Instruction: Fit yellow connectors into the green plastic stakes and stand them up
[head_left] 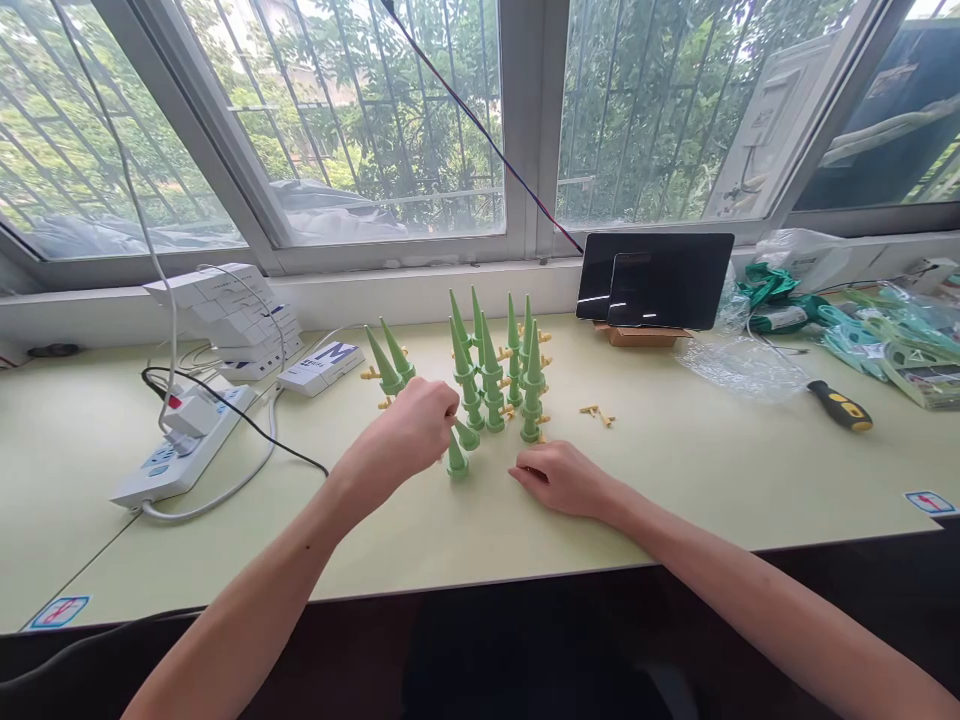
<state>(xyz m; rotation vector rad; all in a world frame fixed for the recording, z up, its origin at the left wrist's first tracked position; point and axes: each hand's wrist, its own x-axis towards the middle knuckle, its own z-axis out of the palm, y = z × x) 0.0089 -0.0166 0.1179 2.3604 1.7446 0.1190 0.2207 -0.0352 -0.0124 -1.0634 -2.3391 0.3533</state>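
Note:
My left hand [421, 425] is closed in a pinch at the tip of a tilted green plastic spike [466, 434], its fingertips partly hidden behind the hand. Just in front, another short green spike [457, 462] stands upright on the table. Taller stacks of green spikes [491, 380] with small yellow pegs on their sides rise behind, and a pair of green spikes [388, 365] stands to the left. My right hand [559, 478] rests on the table with its fingers curled together, close to the right-hand stack [532, 395]; whatever those fingers may hold is hidden.
Loose yellow pegs [598, 412] lie right of the stacks. A power strip [187, 450] with cables and white boxes [232, 320] are at the left. Two dark tablets [660, 285] lean on a cardboard stand, with a screwdriver [840, 407] and plastic bags [862, 340] farther right.

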